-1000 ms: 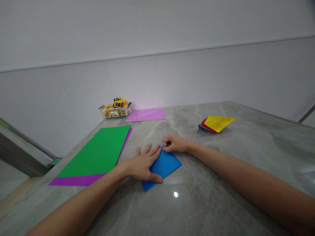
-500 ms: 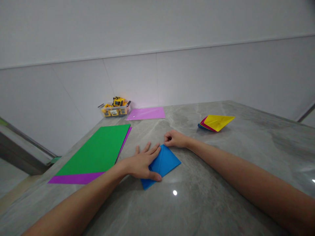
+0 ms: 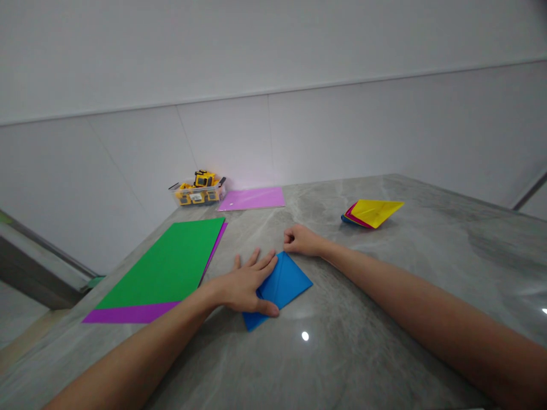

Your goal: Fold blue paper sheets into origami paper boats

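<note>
A folded sheet of blue paper (image 3: 291, 282) lies on the grey marbled table (image 3: 342, 347), with a crease running down from its top corner. My left hand (image 3: 245, 287) rests flat on the left part of the paper, fingers spread, and covers some of it. At the paper's top corner is my right hand (image 3: 301, 240), its fingers curled closed. Whether anything is pinched in those fingers cannot be made out.
Large green (image 3: 166, 262) and purple sheets (image 3: 128, 314) lie at left. Farther back are a pink-violet sheet (image 3: 252, 199) and a clear plastic box (image 3: 199, 196) holding yellow toy vehicles. Folded yellow, pink and blue paper pieces (image 3: 376, 212) lie at right. A wall stands behind.
Both hands keep nearly the same places on and beside the blue paper. The whole view has shifted very slightly.
</note>
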{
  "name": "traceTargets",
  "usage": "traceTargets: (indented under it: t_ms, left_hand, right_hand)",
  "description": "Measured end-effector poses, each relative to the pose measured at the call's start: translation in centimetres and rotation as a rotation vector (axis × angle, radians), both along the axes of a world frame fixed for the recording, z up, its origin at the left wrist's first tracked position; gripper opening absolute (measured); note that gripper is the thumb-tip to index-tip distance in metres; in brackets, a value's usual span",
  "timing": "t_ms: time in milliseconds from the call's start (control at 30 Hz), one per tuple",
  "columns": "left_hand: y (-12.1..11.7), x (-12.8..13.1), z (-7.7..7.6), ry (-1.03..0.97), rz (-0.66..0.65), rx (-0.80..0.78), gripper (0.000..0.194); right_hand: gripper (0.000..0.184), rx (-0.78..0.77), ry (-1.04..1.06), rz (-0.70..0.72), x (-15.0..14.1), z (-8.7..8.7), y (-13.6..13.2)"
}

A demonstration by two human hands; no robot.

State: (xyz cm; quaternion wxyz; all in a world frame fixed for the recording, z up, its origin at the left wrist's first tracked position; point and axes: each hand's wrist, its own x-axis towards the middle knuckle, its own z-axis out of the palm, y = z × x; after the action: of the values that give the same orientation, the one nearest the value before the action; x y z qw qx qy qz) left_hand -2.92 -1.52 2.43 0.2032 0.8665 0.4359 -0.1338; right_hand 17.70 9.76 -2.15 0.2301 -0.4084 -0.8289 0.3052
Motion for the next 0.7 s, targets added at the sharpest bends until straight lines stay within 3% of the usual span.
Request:
traceTargets:
  t_ms: [133,433,533,700]
  left_hand:
    - [0.0,0.0,0.0,0.006,-0.003,0.002,0.108]
    - [-0.3,0.0,0.3,-0.01,0.015,0.016,0.111]
    - [-0.3,-0.2,0.0,-0.02,0.003,0.022,0.101]
    - [-0.2,-0.2,-0.3,-0.013,0.032,0.024,0.066]
  right_hand:
    - [0.008,0.052,0.015,-0.031,0.2,-0.3,0.2]
    - [0.009,0.071,0.037,0.174,0.4,-0.2,-1.1]
    - [0.011,0.082,0.026,0.238,0.0,-0.1,-2.2]
    - [0.009,0.086,0.008,0.367,-1.3,0.5,-5.3]
